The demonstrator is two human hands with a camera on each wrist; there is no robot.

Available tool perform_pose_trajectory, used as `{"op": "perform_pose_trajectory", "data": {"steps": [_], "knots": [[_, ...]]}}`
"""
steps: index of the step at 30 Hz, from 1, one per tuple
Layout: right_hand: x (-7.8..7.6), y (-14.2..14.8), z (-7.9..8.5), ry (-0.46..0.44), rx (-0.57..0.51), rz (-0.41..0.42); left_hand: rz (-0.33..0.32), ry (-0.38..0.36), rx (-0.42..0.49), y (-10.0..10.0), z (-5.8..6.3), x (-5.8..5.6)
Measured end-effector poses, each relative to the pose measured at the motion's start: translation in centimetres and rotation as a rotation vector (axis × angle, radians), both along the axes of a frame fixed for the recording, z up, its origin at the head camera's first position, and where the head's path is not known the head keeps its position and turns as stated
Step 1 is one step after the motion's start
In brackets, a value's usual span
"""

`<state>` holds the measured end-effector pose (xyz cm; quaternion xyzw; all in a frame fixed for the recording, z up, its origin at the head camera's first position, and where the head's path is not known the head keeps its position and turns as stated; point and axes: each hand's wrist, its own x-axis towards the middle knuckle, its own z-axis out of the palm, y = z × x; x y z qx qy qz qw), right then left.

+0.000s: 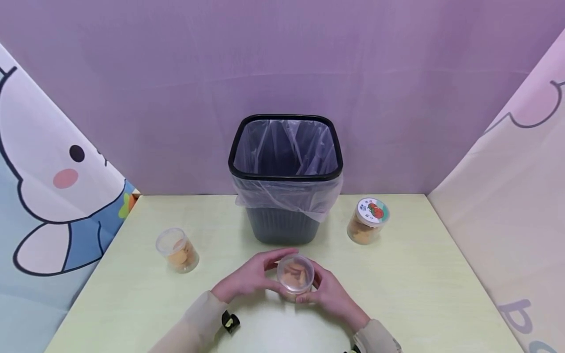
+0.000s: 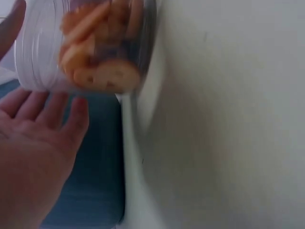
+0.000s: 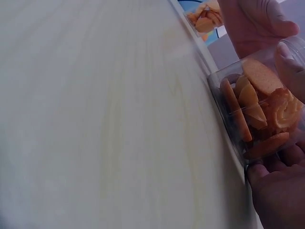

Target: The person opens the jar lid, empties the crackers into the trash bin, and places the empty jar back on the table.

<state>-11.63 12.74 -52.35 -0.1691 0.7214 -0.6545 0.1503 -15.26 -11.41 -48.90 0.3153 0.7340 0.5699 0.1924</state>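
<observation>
A clear plastic jar [image 1: 295, 274] of cookies stands upright on the table [image 1: 145, 314] between my two hands. Round its right side my right hand [image 1: 330, 293] grips it, with the thumb on the near side; the right wrist view shows that thumb pressed on the jar wall [image 3: 228, 102]. My left hand [image 1: 247, 277] lies along the other side, its fingers stretched out behind the jar. In the left wrist view the fingers [image 2: 50, 112] look nearly straight beside the rim, and the thumb [image 2: 10, 28] is spread away.
Behind the jar stands a dark bin [image 1: 284, 225] with a black rim and a translucent liner bag [image 1: 287, 193]. At left is another cookie jar [image 1: 178, 251] without a printed lid. A cookie jar [image 1: 367, 221] with a strawberry-printed lid stands at right. Purple cloth [image 1: 176, 98] hangs behind.
</observation>
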Motion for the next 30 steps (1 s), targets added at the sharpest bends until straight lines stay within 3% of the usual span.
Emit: {"op": "perform_pose_trajectory", "data": {"steps": [8, 13, 20, 30], "knots": [[0.0, -0.2, 0.0, 0.011, 0.001, 0.005, -0.132, -0.004, -0.017, -0.2, 0.3, -1.2], [0.0, -0.2, -0.1, 0.007, -0.004, 0.008, -0.156, 0.023, -0.042, -0.3, 0.2, -1.5], [0.0, -0.2, -0.1, 0.011, 0.001, 0.006, -0.126, 0.031, -0.018, -0.3, -0.2, -1.1], [-0.1, 0.1, -0.2, 0.049, 0.015, 0.015, 0.007, 0.021, -0.014, 0.3, -0.3, 0.3]]}}
